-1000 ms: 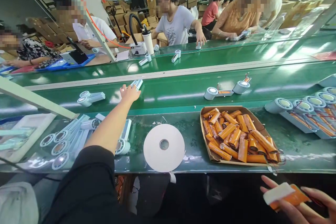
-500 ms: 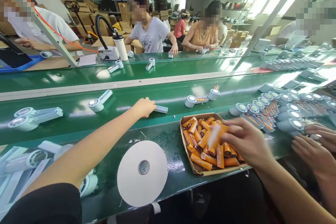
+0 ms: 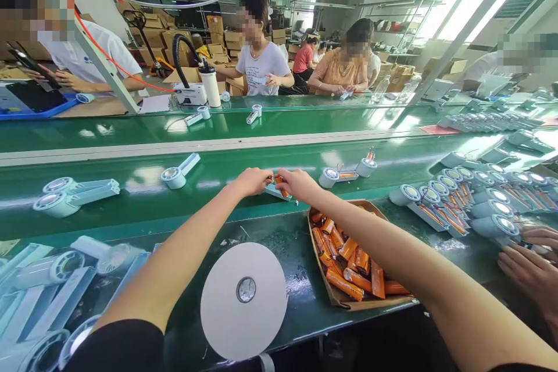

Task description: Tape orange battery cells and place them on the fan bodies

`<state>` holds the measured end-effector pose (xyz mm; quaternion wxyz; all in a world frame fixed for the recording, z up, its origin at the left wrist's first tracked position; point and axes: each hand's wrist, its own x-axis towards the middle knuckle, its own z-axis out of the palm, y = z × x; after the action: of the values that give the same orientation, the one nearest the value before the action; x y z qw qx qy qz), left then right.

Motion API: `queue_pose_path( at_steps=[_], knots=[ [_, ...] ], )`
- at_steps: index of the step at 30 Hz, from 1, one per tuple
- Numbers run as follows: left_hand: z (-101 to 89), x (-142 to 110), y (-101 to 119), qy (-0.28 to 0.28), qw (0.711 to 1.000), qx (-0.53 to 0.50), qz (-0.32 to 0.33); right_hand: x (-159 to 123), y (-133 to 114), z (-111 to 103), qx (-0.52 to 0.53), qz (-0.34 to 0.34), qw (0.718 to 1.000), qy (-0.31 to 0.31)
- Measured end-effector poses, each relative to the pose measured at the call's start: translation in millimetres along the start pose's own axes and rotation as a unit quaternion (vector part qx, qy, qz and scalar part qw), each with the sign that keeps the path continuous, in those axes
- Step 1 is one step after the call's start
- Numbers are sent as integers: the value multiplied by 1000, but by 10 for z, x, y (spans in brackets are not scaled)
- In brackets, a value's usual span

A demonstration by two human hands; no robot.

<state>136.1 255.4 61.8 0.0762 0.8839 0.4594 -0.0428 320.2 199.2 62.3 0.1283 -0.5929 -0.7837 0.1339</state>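
Observation:
My right hand (image 3: 299, 185) pinches an orange-wrapped battery (image 3: 283, 187) just above a light-blue plastic housing (image 3: 278, 192) on the green conveyor belt. My left hand (image 3: 255, 181) is closed at the housing's other end, fingertips meeting close to the battery. What those left fingers grip is hidden, and so is part of the housing. Under my right forearm is a cardboard tray (image 3: 320, 264) filled with similar orange batteries (image 3: 349, 248). A large white roll of tape (image 3: 222, 314) lies on the bench in front of me.
Loose light-blue housings (image 3: 56, 290) are heaped at the left. More housings (image 3: 174, 177) lie along the belt. Rows of round-headed units (image 3: 440, 189) with batteries stand at the right, near another person's hands (image 3: 529, 267). People sit across the line.
My right hand has carried a battery from above the tray leftward and away from me to the housing, meeting my left hand. The view has tilted slightly.

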Motion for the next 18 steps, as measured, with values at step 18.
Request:
queue_pose_path(
  at_steps=[18],
  knots=[
    [28, -5, 260, -11, 995, -86, -41, 217, 514, 370, -9, -125, 992, -2]
  ],
)
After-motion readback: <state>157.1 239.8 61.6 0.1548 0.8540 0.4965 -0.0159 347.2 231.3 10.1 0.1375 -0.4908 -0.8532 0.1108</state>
